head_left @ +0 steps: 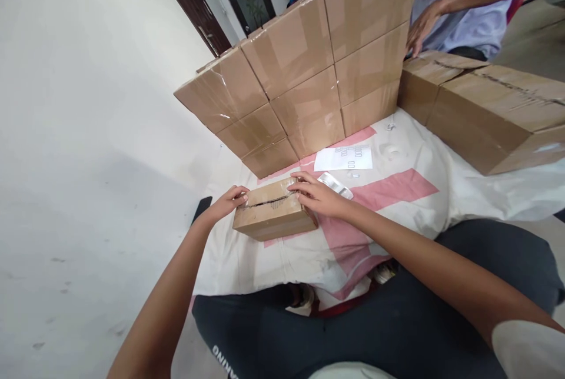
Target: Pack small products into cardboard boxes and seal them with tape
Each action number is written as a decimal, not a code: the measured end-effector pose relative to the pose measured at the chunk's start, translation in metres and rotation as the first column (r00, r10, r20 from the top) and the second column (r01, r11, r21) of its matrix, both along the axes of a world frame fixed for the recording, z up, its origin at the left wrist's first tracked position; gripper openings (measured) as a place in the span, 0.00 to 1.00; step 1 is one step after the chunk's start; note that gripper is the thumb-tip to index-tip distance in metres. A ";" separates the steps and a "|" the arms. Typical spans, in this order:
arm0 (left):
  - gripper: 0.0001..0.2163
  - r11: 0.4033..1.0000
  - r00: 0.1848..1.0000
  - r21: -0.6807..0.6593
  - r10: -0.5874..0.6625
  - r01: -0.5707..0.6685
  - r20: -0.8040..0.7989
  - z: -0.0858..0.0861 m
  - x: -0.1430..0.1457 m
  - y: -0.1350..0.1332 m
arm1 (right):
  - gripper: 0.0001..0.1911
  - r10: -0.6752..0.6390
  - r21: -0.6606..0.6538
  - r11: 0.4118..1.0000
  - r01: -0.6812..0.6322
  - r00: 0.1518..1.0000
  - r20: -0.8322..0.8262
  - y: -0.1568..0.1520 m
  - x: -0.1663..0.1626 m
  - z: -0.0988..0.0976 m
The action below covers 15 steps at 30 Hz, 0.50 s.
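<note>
A small cardboard box (pixel 274 225) lies on the cloth-covered table in front of me, with a dark, uneven slit along the seam of its top. My left hand (pixel 230 202) grips the box's left end, fingertips on the upper edge. At the opposite end, my right hand (pixel 314 195) holds the top right corner, its fingers bent over the top and side. A silver strip-like packet (pixel 335 185) lies just beyond my right hand. Behind it is a white sheet (pixel 344 159) printed with small rectangles.
Stacked taped cartons (pixel 304 85) form a wall across the table's far side. A larger cardboard box (pixel 481 114) stands at right, near another person's hand (pixel 424 29). The pink-and-white cloth (pixel 397 188) is wrinkled. A black flat object (pixel 202 209) sits by the left wall.
</note>
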<state>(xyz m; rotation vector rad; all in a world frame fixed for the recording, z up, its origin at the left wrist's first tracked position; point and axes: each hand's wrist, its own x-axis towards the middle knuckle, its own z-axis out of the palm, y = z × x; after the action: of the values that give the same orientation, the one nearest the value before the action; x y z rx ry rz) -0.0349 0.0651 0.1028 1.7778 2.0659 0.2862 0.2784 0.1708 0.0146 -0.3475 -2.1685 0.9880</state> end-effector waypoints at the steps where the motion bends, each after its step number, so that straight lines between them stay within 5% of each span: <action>1: 0.18 0.998 1.000 0.053 0.022 -0.021 -0.011 -0.003 0.000 -0.004 | 0.20 0.004 -0.005 1.000 -0.004 1.000 0.014 0.006 0.007 0.006; 4: 0.17 0.936 0.987 0.325 0.157 -0.134 -0.044 -0.010 0.006 -0.023 | 0.23 -0.153 -0.062 0.986 0.153 0.988 0.007 0.031 0.037 0.026; 8: 0.10 0.677 0.947 0.718 0.310 -0.160 -0.081 -0.032 0.054 -0.053 | 0.14 -0.472 -0.136 0.845 0.516 0.842 0.263 0.057 0.075 0.035; 11: 0.05 0.589 0.970 0.784 0.000 0.197 -0.244 -0.065 0.129 -0.059 | 0.11 -0.357 -0.274 0.779 0.564 0.759 0.545 0.063 0.082 0.023; 15: 0.05 0.475 0.841 0.701 -0.396 0.532 -0.369 -0.112 0.234 -0.028 | 0.09 -0.234 -0.357 0.740 0.569 0.717 0.657 0.067 0.079 0.005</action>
<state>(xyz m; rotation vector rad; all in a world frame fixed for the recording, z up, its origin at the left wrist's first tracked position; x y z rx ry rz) 0.1990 0.0373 -0.0089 2.8898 1.4835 1.0500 0.3572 0.2375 0.0193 -1.5399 -2.0890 1.3232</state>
